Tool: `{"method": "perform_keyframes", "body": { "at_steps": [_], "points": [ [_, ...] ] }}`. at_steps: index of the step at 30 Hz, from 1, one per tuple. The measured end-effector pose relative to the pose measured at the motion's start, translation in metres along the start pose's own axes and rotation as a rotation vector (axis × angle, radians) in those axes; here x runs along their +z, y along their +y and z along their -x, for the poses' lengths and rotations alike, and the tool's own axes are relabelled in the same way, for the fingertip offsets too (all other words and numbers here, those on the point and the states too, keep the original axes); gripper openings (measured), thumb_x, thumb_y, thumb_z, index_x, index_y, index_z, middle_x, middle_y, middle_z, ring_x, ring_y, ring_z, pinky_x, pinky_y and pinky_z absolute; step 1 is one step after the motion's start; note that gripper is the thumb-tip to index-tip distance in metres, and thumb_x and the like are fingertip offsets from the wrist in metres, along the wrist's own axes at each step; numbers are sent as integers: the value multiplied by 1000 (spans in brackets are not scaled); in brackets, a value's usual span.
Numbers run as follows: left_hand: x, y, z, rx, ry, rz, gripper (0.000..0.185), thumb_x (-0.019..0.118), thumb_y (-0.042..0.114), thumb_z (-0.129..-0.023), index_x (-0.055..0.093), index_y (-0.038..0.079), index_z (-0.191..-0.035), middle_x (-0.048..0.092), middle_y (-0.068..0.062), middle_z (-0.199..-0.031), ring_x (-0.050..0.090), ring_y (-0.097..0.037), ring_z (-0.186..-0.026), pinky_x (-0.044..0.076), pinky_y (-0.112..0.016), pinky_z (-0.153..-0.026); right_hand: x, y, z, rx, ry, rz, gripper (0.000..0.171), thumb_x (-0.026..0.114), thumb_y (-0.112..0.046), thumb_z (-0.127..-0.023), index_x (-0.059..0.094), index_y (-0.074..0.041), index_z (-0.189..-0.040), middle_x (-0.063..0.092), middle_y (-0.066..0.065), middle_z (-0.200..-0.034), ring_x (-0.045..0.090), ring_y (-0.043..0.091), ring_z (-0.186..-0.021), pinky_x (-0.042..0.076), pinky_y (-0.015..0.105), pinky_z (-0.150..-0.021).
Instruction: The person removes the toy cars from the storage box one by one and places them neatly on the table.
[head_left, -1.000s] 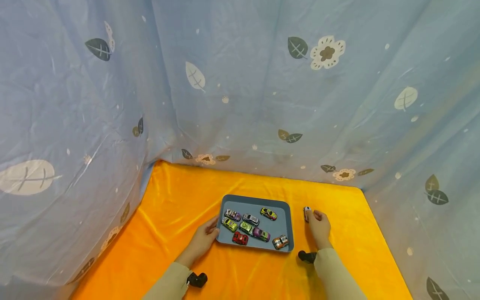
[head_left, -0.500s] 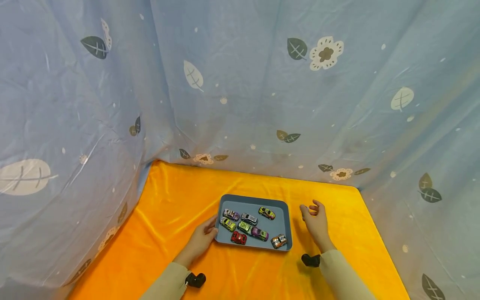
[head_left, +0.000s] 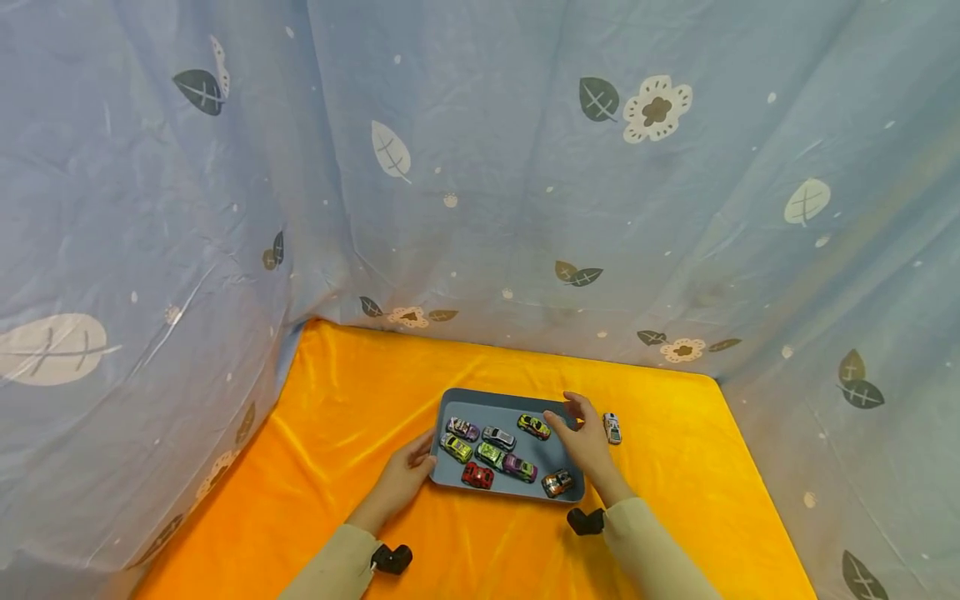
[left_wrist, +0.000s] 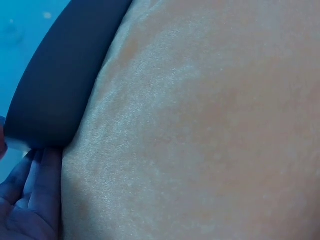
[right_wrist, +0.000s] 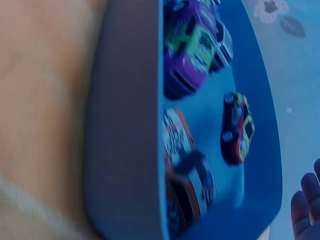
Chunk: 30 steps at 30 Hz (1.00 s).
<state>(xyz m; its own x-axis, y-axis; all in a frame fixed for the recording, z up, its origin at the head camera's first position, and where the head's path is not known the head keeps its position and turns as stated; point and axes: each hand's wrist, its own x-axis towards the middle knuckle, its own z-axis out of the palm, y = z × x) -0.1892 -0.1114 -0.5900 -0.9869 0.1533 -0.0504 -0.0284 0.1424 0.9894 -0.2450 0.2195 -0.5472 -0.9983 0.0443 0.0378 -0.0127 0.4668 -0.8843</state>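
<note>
A blue-grey tray (head_left: 555,454) holds several small toy cars. My left hand (head_left: 401,479) grips its left side, thumb at the rim; in the left wrist view its fingers (left_wrist: 47,187) lie against the tray's outer wall. Over the tray's right edge my right hand (head_left: 588,442) is spread with nothing in it. Closest to its fingertips is the yellow toy car (head_left: 534,427) with dark and red markings. An orange and white toy car (head_left: 558,482) sits at the near right corner. Outside the tray, a white toy car (head_left: 612,428) stands on the cloth, right of my right hand.
On the tray's left half stand a red toy car (head_left: 477,476), a silver one (head_left: 498,438), a purple and green one (head_left: 520,467) and others. An orange-yellow cloth (head_left: 360,392) lies beneath. Blue patterned curtains (head_left: 480,167) enclose the back and sides.
My right hand has let go of the white toy car, leaving it on the cloth, and moved left over the tray's right edge. My left hand has kept its grip on the tray.
</note>
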Motion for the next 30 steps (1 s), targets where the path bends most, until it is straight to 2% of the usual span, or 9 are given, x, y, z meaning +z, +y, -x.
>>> {"method": "perform_keyframes", "body": {
  "at_steps": [3,7,11,19,30],
  "points": [
    [0,0,-1,-4,6,4,52,55,3,-98,40,4,-148,46,-24,-141,49,-41,-124,48,-45,-97,7,-2,0,4,-33,5,70,70,-50,-85,45,-16,-140,51,14,-135,46,29,-125,37,51,-106],
    [1,-11,-6,-6,20,-22,52,56,6,-98,42,9,-148,47,-20,-142,50,-38,-123,48,-44,-96,13,-7,0,5,-38,27,63,71,-43,-87,46,-17,-139,52,12,-136,47,27,-125,37,50,-106],
    [1,-11,-6,-16,14,-43,52,56,9,-99,41,12,-148,47,-18,-143,50,-37,-123,47,-45,-97,18,-5,0,-6,-42,34,68,71,-47,-86,47,-14,-140,52,12,-135,47,27,-124,39,49,-105],
    [0,-17,-6,-1,-10,-33,53,56,7,-99,39,9,-149,44,-21,-145,49,-37,-125,49,-40,-96,24,2,4,17,-96,27,76,72,-50,-83,45,-9,-142,50,14,-137,46,31,-124,40,52,-103],
    [0,-17,-6,-21,-8,-33,53,55,10,-99,39,12,-149,44,-19,-145,49,-36,-126,48,-42,-96,34,6,2,94,-115,66,75,74,-52,-80,49,-15,-140,49,12,-139,44,31,-130,38,52,-105]
  ]
}}
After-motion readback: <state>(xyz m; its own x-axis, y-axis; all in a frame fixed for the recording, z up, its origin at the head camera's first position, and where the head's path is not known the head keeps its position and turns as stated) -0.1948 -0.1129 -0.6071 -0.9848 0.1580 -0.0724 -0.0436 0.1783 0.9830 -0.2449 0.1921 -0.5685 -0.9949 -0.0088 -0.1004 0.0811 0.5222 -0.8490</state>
